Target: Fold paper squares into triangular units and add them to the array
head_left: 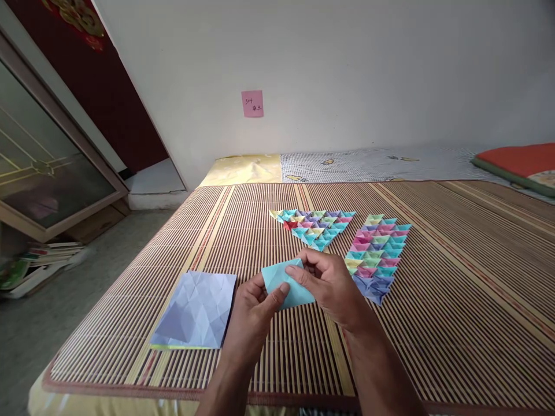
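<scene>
A small turquoise sheet of folded paper (277,276) is held up between both hands, above the striped mat. My left hand (259,303) pinches its lower left part, thumb on top. My right hand (329,283) grips the upper right part, its thumb lying across the front and the fingers curled behind. Left of my hands lies a stack of creased lavender paper squares (195,312), with a yellow-green edge showing underneath. Beyond my hands sit rows of small folded paper boats (321,225) in many colours, and a second group of folded boats (379,248) stands to the right.
A striped bamboo mat (455,323) covers the bed. At the back runs patterned cloth (347,164), with a red folded cushion (520,162) at the right. A pink note (252,104) is stuck on the wall. Books (39,263) lie on the floor at left.
</scene>
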`<state>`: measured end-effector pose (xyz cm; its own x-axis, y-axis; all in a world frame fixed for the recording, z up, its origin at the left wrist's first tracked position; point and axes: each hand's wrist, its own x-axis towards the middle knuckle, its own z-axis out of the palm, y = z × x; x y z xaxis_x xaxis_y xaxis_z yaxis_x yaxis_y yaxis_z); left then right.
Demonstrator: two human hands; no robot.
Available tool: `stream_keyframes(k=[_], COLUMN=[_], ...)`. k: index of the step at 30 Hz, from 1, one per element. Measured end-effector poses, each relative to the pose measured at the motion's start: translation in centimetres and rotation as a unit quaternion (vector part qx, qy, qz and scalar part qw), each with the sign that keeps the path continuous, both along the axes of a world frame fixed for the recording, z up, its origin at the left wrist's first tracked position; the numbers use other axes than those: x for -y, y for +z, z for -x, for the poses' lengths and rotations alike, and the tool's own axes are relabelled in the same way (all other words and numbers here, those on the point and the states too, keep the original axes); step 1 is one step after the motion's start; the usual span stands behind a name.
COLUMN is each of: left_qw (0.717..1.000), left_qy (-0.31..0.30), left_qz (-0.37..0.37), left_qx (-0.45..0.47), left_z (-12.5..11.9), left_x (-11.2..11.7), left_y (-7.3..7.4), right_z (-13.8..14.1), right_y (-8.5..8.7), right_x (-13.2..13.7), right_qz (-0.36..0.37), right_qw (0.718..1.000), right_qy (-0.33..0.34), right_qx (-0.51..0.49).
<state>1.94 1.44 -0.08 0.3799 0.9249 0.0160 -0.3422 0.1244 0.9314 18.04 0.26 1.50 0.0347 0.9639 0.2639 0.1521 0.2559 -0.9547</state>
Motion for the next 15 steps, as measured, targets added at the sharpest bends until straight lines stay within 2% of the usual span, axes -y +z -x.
stream_keyframes(k=[5, 10, 15], left_qw=[0.999, 0.999, 0.998], left_qy=[0.032, -0.027, -0.032], left_qz=[-0.01, -0.004, -0.01], left_qx=[-0.024, -0.024, -0.045], left_z=[-0.13, 0.2, 0.34], left_x=[0.06, -0.05, 0.01], left_y=[-0.26, -0.62, -0.74], right_z=[0.3, 0.23, 0.29], right_y=[0.07, 0.18, 0.14], right_x=[0.02, 0.08, -0.05], right_qz=[-0.003, 0.038, 0.004], right_qw=[1.0, 0.997, 1.0], right_qy=[-0.003, 0.051, -0.005], right_qx=[0.001, -0.043, -0.018])
